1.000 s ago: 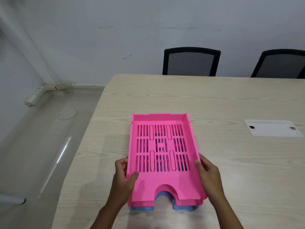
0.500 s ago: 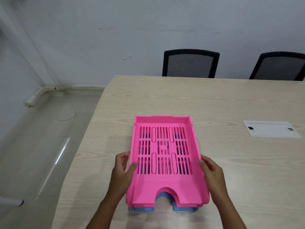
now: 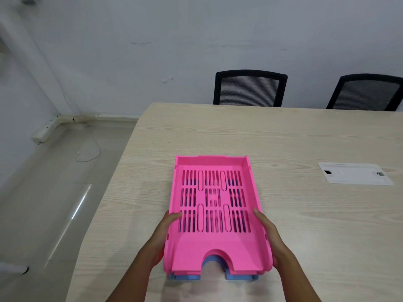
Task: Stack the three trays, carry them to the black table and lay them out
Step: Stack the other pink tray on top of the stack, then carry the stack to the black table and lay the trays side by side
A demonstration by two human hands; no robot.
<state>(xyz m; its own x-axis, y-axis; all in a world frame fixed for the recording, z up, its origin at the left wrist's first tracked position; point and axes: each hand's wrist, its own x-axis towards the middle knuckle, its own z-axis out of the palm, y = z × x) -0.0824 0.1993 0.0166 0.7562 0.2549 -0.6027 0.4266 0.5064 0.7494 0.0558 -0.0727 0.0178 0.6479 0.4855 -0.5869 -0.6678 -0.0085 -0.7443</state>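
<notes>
Slotted pink tray (image 3: pixel 214 205) atop blue tray (image 3: pixel 185 281), both hands gripping sides

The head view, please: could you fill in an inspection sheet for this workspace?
Surface: light wood table, white hatch plate set in it.
Job's things: pink tray nested on a blue tray; third tray not clearly told; black table not seen.
Clutter: nothing seen.
Grippers: left hand and right hand grip the stack's sides.
Cables: thin wire on the floor.
Surroundings: two black chairs, grey wall, floor trunking.
</notes>
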